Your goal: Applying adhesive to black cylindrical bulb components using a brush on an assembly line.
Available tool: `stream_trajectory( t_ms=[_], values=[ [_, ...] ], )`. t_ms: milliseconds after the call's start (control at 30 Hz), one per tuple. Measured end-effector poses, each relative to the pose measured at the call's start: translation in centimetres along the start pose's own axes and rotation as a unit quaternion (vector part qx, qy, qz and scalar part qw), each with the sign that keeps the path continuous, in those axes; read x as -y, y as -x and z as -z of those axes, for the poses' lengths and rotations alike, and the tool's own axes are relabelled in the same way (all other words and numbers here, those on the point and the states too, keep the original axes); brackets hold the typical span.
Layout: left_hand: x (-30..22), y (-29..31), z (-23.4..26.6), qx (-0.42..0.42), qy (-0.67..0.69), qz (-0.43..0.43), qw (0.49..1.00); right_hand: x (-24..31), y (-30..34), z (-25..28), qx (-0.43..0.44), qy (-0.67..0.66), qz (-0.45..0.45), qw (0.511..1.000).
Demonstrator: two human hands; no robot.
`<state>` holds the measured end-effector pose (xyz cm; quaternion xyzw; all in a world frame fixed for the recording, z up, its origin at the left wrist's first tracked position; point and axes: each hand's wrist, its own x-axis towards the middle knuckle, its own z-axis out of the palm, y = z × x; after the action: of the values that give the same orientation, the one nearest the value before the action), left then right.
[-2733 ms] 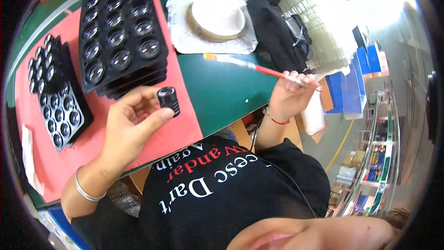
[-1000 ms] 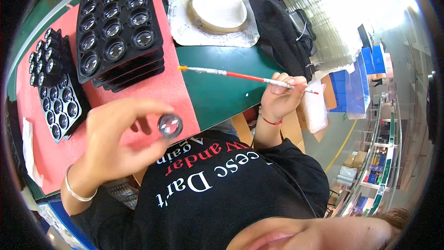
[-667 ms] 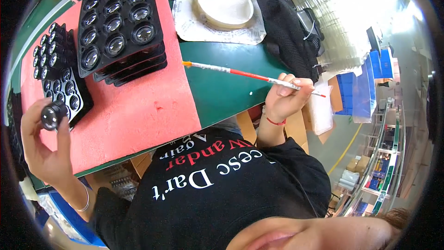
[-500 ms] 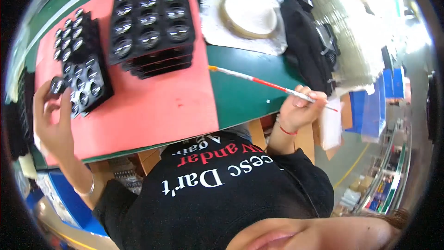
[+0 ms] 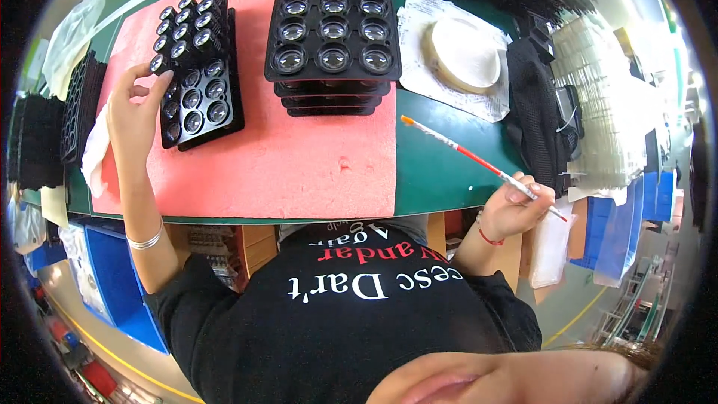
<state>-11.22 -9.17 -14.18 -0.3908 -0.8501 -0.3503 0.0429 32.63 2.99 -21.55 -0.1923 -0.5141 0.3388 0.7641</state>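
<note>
My left hand pinches a small black-rimmed lens between thumb and fingertips, at the left edge of a black lens tray. Several taller black lens barrels stand upright in that tray's far part, while lenses sit lower in its near pockets. On the right, my right hand grips a thin paintbrush with a red and white handle, its orange tip pointing up and left. The brush is held in the air, apart from the lenses.
A pink foam mat lies on the green table. Stacked black trays of lenses stand mid-mat, one barrel raised on top. A white round dish sits on a white sheet. Black mesh material lies to its right.
My left hand has moved the lens away from me, from over the tray's near part to beside the standing barrels. The whole view has shifted; the right hand still holds the paintbrush.
</note>
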Motion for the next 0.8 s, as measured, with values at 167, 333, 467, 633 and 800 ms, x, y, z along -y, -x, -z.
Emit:
stream_trajectory(
  t_ms=[167,333,467,633,800],
  values=[
    [0.1,-0.4,-0.1,-0.003,-0.004,-0.004,1.0,0.0,0.0,0.0,0.012,0.0,0.011,1.0],
    [0.7,-0.8,-0.1,0.013,-0.018,-0.006,1.0,0.0,-0.1,0.1,0.005,0.008,0.017,1.0],
    [-0.1,-0.7,0.6,0.032,-0.084,0.026,0.996,0.0,0.0,-0.1,0.003,0.006,0.019,1.0],
    [-5.6,0.2,2.3,-0.059,-0.115,-0.134,0.982,0.0,-0.1,-0.1,0.007,-0.009,0.021,1.0],
    [-13.0,-0.5,0.0,0.023,-0.004,-0.308,0.951,0.1,-0.1,0.1,0.021,-0.039,0.02,0.999]
  ],
)
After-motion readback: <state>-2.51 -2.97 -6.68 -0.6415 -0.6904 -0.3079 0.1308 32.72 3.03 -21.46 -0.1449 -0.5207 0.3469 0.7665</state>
